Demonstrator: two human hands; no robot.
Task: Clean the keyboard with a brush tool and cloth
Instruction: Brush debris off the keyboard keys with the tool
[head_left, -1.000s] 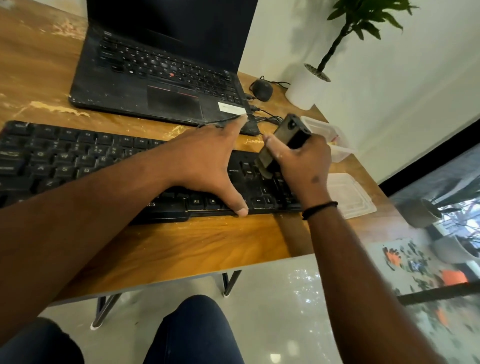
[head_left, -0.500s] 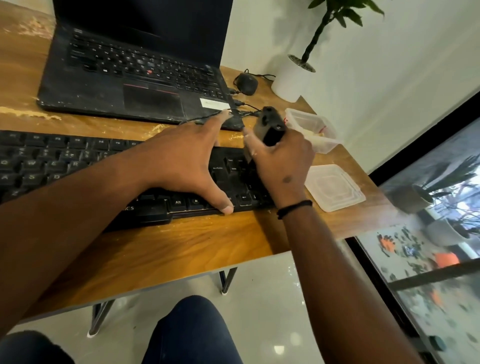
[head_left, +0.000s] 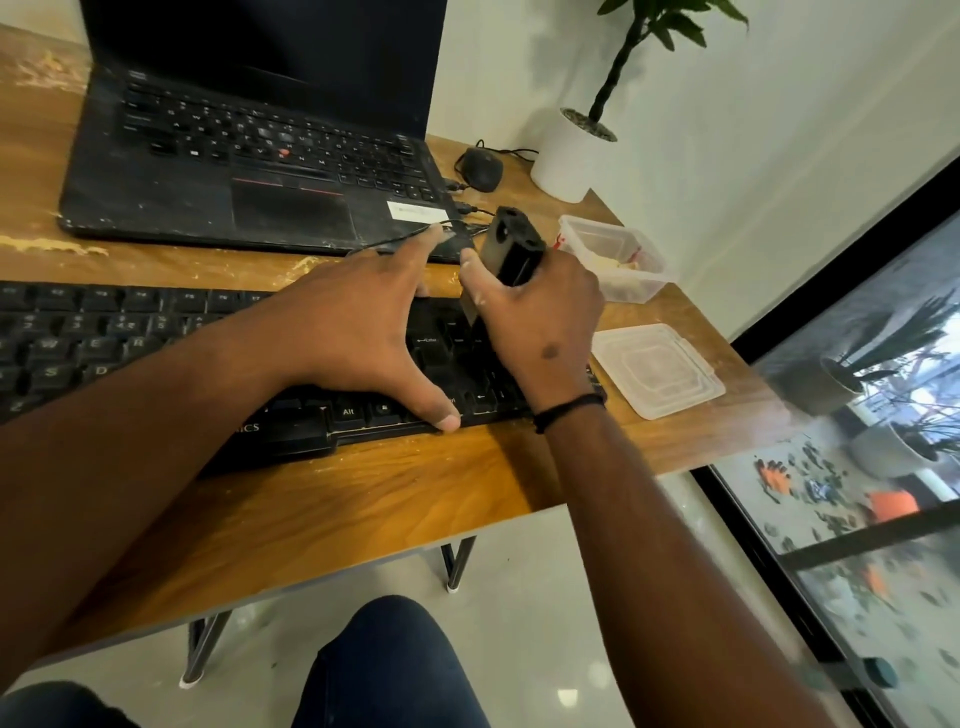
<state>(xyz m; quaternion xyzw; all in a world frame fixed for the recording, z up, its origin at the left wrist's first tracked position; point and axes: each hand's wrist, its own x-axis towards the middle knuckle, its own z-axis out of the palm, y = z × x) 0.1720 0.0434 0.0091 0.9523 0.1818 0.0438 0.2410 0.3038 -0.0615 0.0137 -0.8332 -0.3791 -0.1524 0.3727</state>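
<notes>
A black external keyboard (head_left: 104, 343) lies across the wooden table (head_left: 363, 493), its right end under my hands. My left hand (head_left: 358, 332) rests flat on the keys, fingers spread, thumb at the front edge near the Alt key. My right hand (head_left: 540, 317) is closed around a black brush tool (head_left: 511, 244), held nearly upright with its lower end down on the keys near the Enter key. The bristles are hidden by my fingers. No cloth is visible.
A dusty black laptop (head_left: 249, 171) stands open behind the keyboard, with cables and a black mouse (head_left: 483, 167) to its right. A white plant pot (head_left: 569, 156), a clear plastic box (head_left: 615, 257) and its lid (head_left: 657, 369) sit near the table's right edge.
The brush tool has tilted more upright and shifted slightly toward the keyboard's back edge. My left hand stays planted on the keys. The view has swung a little.
</notes>
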